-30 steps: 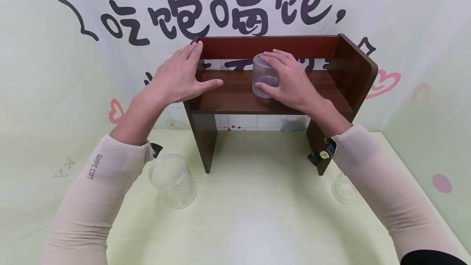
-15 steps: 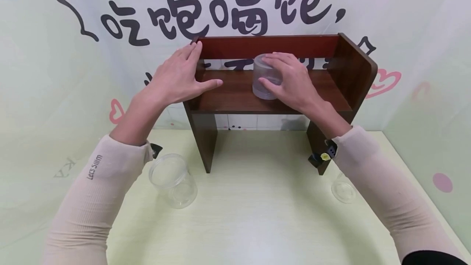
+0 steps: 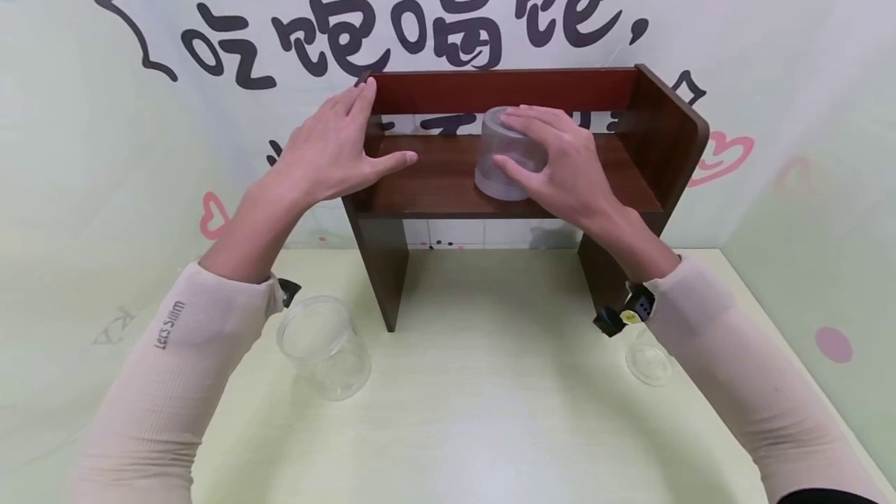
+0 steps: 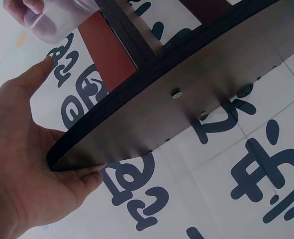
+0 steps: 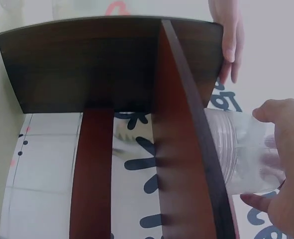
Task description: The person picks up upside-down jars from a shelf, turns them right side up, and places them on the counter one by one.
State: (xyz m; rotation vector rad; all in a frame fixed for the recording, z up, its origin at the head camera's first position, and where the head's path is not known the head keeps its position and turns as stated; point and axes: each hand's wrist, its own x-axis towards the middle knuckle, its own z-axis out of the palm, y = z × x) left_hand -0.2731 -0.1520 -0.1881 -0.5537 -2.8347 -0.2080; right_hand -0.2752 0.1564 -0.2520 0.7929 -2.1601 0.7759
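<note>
My right hand grips a clear plastic jar, thumb on one side and fingers over its top and far side. The jar stands mouth down at the upper board of a dark brown desk shelf. In the right wrist view the ridged end of the jar lies behind the board's edge; whether it touches the board I cannot tell. My left hand rests on the top of the shelf's left side panel, fingers straight along it and thumb spread away.
A second clear jar, larger-looking, stands on the pale table left of the shelf. Another clear round item is at the right, partly hidden by the right sleeve. A printed cloth backdrop hangs behind.
My right hand has drawn the jar toward the shelf's front edge and slightly right. The left hand stays on the side panel. The head view has shifted a little.
</note>
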